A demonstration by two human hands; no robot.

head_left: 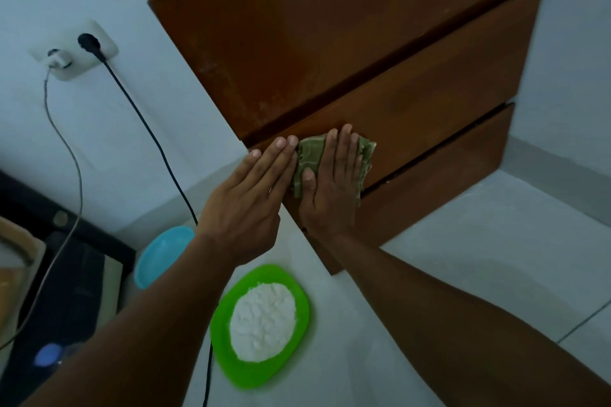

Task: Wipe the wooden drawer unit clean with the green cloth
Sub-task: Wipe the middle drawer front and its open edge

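The wooden drawer unit [330, 43] fills the upper view, with three drawer fronts stacked, and stands on a pale floor [463, 241] in a corner. Near its base lie a green plate [228, 357] heaped with white powder and a blue bowl [162, 254], close enough to matter on low strokes.

The left hand [251, 205] is flat with straight fingers and holds nothing. It rests at the unit's left corner, probably to steady it, though the dim view hides whether it truly presses the wood.

The right hand [330, 188] is just as flat and pins the folded green cloth [309, 155] against the middle drawer front near its left edge. I judge a spread palm keeps the pressure even. Rightward the front runs wide and free, while leftward the edge is close.

A black cable [148, 129] trails down the wall nearby.
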